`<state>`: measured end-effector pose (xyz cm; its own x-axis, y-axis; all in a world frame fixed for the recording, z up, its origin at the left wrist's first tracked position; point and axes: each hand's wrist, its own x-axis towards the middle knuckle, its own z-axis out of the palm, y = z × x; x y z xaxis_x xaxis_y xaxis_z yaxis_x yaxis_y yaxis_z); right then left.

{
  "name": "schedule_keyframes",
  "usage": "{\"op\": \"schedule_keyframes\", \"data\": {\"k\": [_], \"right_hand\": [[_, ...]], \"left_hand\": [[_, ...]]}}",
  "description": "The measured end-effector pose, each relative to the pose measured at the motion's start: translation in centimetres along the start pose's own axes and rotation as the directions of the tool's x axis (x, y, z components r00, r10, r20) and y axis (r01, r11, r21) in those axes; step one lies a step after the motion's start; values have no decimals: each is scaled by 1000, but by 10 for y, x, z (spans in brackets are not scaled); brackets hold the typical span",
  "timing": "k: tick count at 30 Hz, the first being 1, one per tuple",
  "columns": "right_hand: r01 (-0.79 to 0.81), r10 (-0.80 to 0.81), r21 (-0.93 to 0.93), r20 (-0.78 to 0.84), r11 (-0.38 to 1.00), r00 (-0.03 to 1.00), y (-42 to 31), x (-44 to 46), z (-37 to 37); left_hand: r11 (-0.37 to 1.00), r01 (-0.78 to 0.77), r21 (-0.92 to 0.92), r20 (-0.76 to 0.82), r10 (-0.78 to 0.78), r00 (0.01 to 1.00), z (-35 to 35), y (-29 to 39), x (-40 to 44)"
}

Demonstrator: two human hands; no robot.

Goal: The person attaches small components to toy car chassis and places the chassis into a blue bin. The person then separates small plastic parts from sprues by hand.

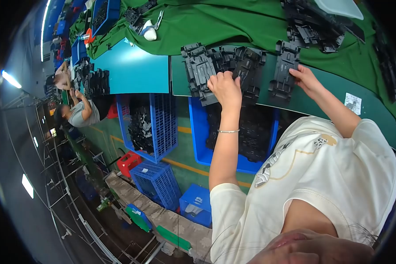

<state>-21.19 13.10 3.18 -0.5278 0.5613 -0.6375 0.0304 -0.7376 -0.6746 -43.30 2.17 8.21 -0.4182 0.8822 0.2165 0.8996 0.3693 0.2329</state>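
Note:
Several black plastic car-chassis parts lie along the near edge of the dark green table [180,81]. My left hand [225,88], with a bracelet on its wrist, has its fingers curled on the parts between a left chassis part [199,70] and a darker chassis part [249,66]. The fingertips partly hide what it grips. To the right, my right hand [307,80] pinches the right edge of a separate chassis part [284,70], thumb on top. That part stands apart from the group, its lower end over the table edge.
Below the table edge is a blue bin [200,145] of black parts; a blue crate [163,127] stands left. Green cloth [233,22] covers the back, with piled black parts [314,33] and a white bundle [149,31]. A co-worker [83,112] sits far left.

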Motion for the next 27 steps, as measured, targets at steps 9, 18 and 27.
{"op": "schedule_keyframes", "data": {"k": [9, 18, 27], "right_hand": [[-254, 237, 123, 138, 959, 962, 19, 13, 48], [36, -63, -194, -135, 980, 989, 45, 60, 90], [-28, -23, 262, 191, 965, 981, -4, 30, 68]], "left_hand": [[263, 634, -727, 544, -341, 766, -61, -60, 40], [562, 720, -408, 430, -577, 694, -16, -96, 65], [445, 805, -392, 595, -545, 591, -9, -126, 78]]}}
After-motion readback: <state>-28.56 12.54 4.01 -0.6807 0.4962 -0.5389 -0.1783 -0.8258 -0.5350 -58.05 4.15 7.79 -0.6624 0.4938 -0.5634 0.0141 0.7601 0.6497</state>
